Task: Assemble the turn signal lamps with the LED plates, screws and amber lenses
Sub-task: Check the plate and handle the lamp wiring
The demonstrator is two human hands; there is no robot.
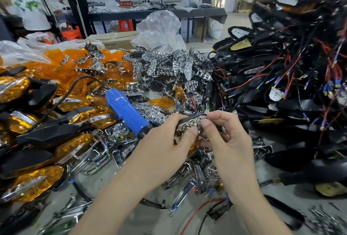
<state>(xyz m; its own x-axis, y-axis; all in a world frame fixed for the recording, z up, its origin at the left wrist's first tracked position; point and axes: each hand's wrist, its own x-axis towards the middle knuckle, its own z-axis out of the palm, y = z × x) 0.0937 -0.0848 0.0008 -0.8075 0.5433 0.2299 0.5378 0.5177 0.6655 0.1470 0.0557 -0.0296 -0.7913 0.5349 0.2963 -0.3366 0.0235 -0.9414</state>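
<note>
lenses [56, 65] heaped left, reflector plates [169, 65] behind centre, wired housings [281, 76] right, screwdriver [127, 112] between

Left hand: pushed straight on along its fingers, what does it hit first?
The left hand pinches the lamp piece. Straight on, up and right, it would probably meet the right hand, which pinches the same piece; depth unclear from one view.

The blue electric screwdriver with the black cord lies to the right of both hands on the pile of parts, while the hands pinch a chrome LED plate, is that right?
Not quite. In the head view the blue electric screwdriver lies to the left of both hands, on the pile of parts. The left hand and right hand do pinch the chrome LED plate.
</note>
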